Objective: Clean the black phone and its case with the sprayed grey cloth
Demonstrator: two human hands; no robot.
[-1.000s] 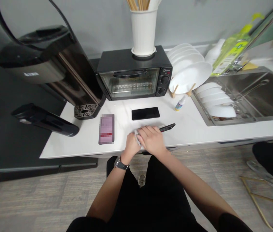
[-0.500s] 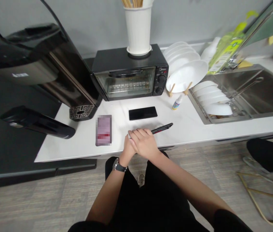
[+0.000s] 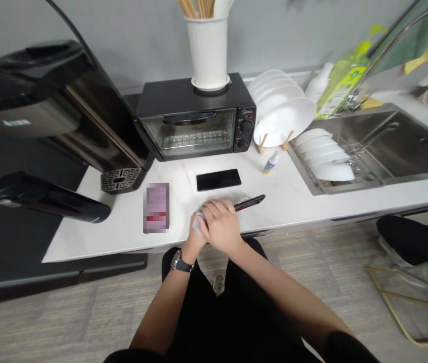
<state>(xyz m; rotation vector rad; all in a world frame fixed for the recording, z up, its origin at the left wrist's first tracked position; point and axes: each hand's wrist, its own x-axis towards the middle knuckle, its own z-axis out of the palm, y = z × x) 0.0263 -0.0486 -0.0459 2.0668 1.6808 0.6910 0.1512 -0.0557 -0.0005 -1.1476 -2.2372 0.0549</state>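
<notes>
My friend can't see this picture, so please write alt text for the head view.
A person's right hand partly covers the left hand over the front edge of a white counter, a slim black object sticking out beside them. A black phone lies just beyond, with an oven and white plates behind and a sink to the right.

Your counter [image 3: 289,199] is bright under soft light, probably from overhead. Pixelation masks one phone [image 3: 156,207]; toward the edges you see stretching and blur.
</notes>
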